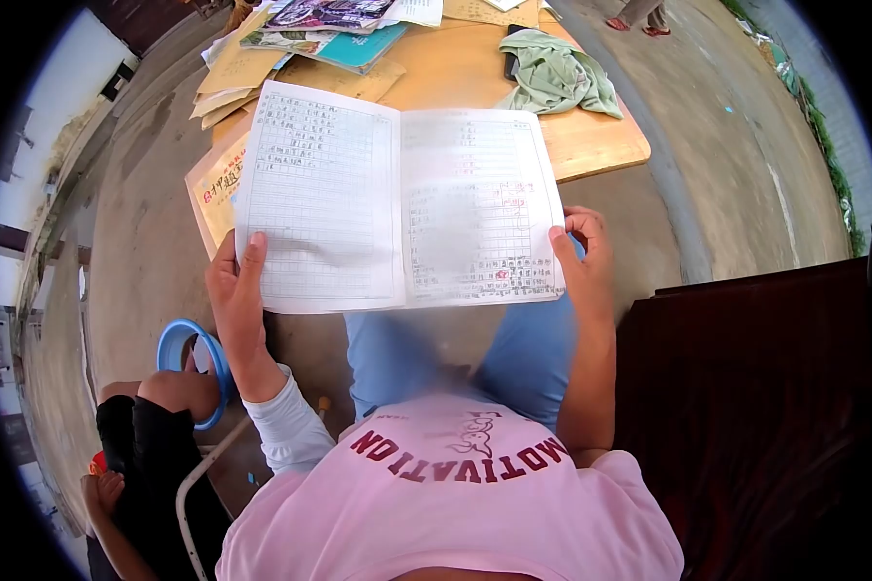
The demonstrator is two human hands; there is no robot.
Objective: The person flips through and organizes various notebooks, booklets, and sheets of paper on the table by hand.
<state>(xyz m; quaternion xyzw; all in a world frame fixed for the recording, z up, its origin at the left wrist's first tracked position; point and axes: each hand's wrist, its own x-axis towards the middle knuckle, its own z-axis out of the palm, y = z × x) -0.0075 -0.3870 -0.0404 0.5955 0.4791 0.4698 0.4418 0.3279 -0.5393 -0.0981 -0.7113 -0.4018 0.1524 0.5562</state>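
An exercise book (334, 232) lies spread between my two hands, held up over my lap at the near edge of the table. Handwriting fills the top of its left page; the right page has writing and some red marks. My left hand (237, 276) grips the lower left edge, thumb on the page and fingers behind. On the right edge, my right hand (586, 254) pinches the book with the thumb in front. Most fingers of both hands are hidden behind the cover or curled.
The wooden table (591, 145) carries a pile of books and papers (334, 39) at the far left. A green cloth (562, 73) lies over a dark object at the right. A seated person (165, 436) and a blue basin (174, 339) are at my left; a dark panel (746, 387) stands right.
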